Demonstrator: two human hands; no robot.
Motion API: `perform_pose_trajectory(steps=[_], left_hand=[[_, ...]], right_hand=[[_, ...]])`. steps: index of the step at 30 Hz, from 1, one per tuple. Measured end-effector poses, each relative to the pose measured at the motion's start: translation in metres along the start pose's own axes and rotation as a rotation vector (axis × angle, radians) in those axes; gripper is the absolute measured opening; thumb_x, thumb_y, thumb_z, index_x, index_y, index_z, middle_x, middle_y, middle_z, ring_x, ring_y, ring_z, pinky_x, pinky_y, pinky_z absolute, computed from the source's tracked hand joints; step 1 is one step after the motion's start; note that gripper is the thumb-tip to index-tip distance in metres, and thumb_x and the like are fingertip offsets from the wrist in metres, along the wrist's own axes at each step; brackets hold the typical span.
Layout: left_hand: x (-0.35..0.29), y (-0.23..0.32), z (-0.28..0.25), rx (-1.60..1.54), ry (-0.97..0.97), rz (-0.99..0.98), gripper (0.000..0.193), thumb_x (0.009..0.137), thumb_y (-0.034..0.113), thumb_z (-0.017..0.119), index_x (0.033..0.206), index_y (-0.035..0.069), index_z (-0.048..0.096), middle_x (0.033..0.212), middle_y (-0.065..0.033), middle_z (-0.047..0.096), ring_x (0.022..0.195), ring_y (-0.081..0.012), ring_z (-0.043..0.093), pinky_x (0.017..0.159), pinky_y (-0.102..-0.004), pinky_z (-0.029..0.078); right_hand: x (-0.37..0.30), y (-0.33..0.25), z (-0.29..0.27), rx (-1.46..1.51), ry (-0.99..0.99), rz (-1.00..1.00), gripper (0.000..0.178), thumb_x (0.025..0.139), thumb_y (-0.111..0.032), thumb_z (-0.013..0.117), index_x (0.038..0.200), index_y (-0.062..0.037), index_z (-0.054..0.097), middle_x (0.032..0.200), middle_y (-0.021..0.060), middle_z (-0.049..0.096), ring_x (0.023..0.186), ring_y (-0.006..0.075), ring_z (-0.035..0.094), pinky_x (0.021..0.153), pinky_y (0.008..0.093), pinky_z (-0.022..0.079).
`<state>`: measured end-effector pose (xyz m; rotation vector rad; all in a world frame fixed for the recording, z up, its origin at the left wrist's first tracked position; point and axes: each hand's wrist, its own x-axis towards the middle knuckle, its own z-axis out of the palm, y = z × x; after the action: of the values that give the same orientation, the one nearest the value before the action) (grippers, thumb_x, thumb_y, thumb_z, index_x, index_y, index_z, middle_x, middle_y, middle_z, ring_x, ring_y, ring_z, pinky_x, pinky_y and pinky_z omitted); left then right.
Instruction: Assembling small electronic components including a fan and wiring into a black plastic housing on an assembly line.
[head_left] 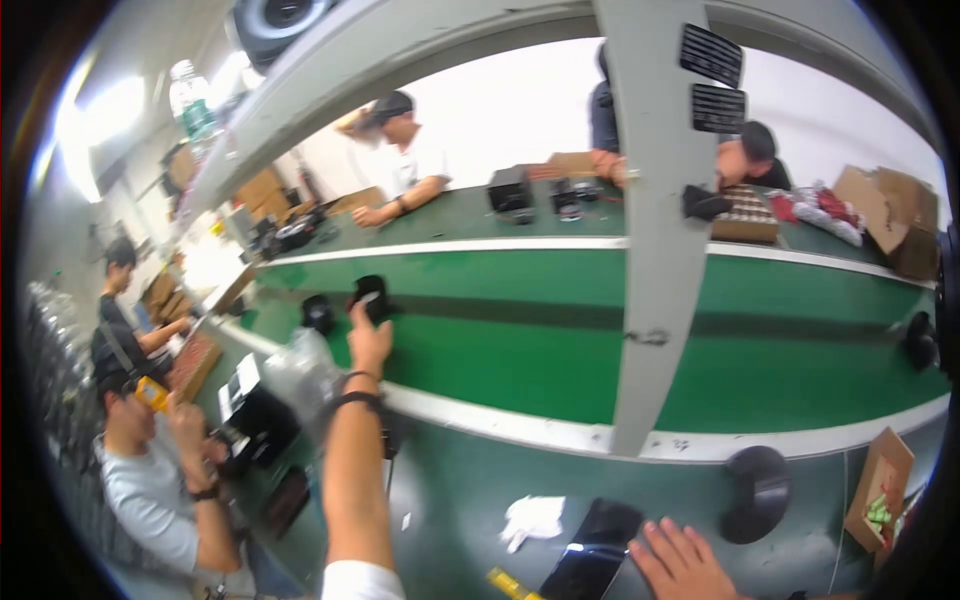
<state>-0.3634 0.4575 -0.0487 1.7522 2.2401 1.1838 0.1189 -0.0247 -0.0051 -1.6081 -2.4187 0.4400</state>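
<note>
My left arm stretches out over the green conveyor belt (500,370). At its end my left hand (368,345) is closed on the near edge of a black rounded part (371,292), which has a small pale patch. Just left of it on the belt is another dark rounded part (318,313). My right hand (685,562) lies flat with fingers spread on the dark green bench (450,500). Next to its fingertips is a glossy black flat panel (597,548). A curved black piece (757,494) rests farther right, apart from the hand.
A grey upright post (655,250) crosses the belt. Crumpled white tissue (533,521), a yellow tool (512,583) and a cardboard box (880,487) lie on the bench. A clear plastic bag (302,370) is beside my left forearm. People sit at left and across the belt.
</note>
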Motion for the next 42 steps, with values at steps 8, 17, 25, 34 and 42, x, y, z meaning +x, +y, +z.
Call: perform_pose_trajectory(steps=[8, 17, 25, 34, 42], left_hand=[[0.044, -0.074, 0.021, 0.298, 0.175, 0.158, 0.028, 0.097, 0.031, 0.073, 0.109, 0.006, 0.068, 0.109, -0.0145, 0.069, 0.102, -0.0357, 0.068, 0.091, -0.0438, 0.055], [-0.008, -0.044, -0.021, -0.145, 0.048, 0.282, 0.052, 0.100, 0.045, 0.073, 0.110, -0.006, 0.073, 0.108, -0.0267, 0.076, 0.097, -0.0382, 0.071, 0.090, -0.0463, 0.056], [-0.407, 0.225, -0.243, -0.314, -0.478, 0.505, 0.010, 0.107, 0.008, 0.062, 0.113, 0.002, 0.059, 0.098, -0.0053, 0.058, 0.088, -0.0159, 0.054, 0.082, -0.0307, 0.048], [-0.556, 0.293, -0.250, -0.785, -1.152, 0.603, 0.019, 0.099, 0.018, 0.069, 0.108, 0.003, 0.062, 0.108, -0.0192, 0.065, 0.103, -0.0411, 0.063, 0.089, -0.0434, 0.050], [-0.596, 0.284, -0.194, -0.574, -1.155, 0.590, 0.025, 0.094, 0.021, 0.078, 0.110, 0.006, 0.067, 0.112, -0.0148, 0.070, 0.104, -0.0331, 0.069, 0.091, -0.0375, 0.054]], right_hand=[[0.011, 0.009, 0.022, 0.136, 0.088, -0.115, 0.090, 0.095, -0.056, 0.063, 0.160, -0.0010, 0.036, 0.169, 0.0253, 0.029, 0.158, 0.0427, 0.024, 0.129, 0.0552, 0.019], [0.002, 0.030, 0.049, 0.244, 0.368, -0.200, 0.082, 0.097, -0.038, 0.071, 0.159, 0.0004, 0.034, 0.168, 0.0324, 0.024, 0.157, 0.0494, 0.022, 0.128, 0.0554, 0.020], [-0.084, 0.047, -0.065, 0.490, 0.555, -0.126, 0.019, 0.101, -0.019, 0.065, 0.113, -0.0044, 0.062, 0.094, 0.0117, 0.072, 0.085, 0.0346, 0.072, 0.075, 0.0439, 0.059], [-0.304, 0.092, -0.177, 0.251, 0.540, 0.598, 0.020, 0.096, -0.016, 0.074, 0.112, -0.0047, 0.078, 0.100, 0.0138, 0.078, 0.094, 0.0229, 0.076, 0.084, 0.0347, 0.058], [-0.217, 0.214, -0.162, -0.313, 0.111, 0.295, 0.017, 0.092, -0.018, 0.074, 0.106, -0.0111, 0.081, 0.093, 0.0179, 0.076, 0.091, 0.0375, 0.073, 0.081, 0.0454, 0.058]])
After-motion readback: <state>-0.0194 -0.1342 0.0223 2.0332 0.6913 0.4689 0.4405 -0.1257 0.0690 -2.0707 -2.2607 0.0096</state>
